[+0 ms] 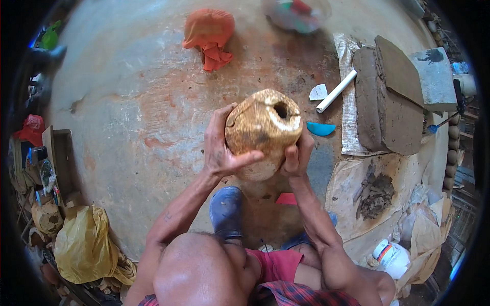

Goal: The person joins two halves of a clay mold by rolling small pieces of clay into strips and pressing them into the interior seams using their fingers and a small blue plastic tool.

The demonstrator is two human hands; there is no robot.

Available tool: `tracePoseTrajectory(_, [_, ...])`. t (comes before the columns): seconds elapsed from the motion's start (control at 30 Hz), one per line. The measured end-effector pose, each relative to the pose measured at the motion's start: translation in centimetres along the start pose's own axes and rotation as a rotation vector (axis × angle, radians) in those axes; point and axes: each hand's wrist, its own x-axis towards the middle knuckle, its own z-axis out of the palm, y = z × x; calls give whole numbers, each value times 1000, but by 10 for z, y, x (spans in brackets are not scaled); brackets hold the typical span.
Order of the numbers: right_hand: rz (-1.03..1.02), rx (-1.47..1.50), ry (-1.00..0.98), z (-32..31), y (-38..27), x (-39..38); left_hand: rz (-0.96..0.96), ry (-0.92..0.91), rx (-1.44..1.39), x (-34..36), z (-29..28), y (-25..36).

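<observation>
I hold a bulky, mottled tan hollow object [258, 132], with a round hole and a crack in its top, raised before me. My left hand [222, 153] wraps round its left side, thumb across the front. My right hand [298, 155] grips its lower right side; some fingers are hidden behind it. Just right of it on the floor lie a turquoise curved plastic piece [320, 128], a white pipe [336, 92] and a small white piece [318, 92]. A red flat piece [286, 198] lies below, near my feet.
Grey clay slabs [388, 122] and a concrete block [434, 79] stand at right, above clay scraps [375, 196]. An orange cloth bundle [209, 30] and a blurred bowl [296, 13] are at the back. A yellow bag [81, 245] lies at left, a white tub [393, 259] at lower right.
</observation>
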Motion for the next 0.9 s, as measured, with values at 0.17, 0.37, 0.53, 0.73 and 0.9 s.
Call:
tracePoseTrajectory(0.17, [466,-191,-101,11,-9,62,-501,-31,-58,60,-12,37])
tracePoseTrajectory(0.37, [626,-506,-236,28,85,154,-575,-163,-11,135,2,-26])
tracePoseTrajectory(0.53, [675,-630,-194,37,91,170,-538,-433,97,158,-7,-37])
tracePoseTrajectory(0.73, [257,-80,206,17,-6,200,-587,-428,131,161,-6,-44])
tracePoseTrajectory(0.9, [360,614,84,63,-4,161,-281,-458,128,171,5,-72])
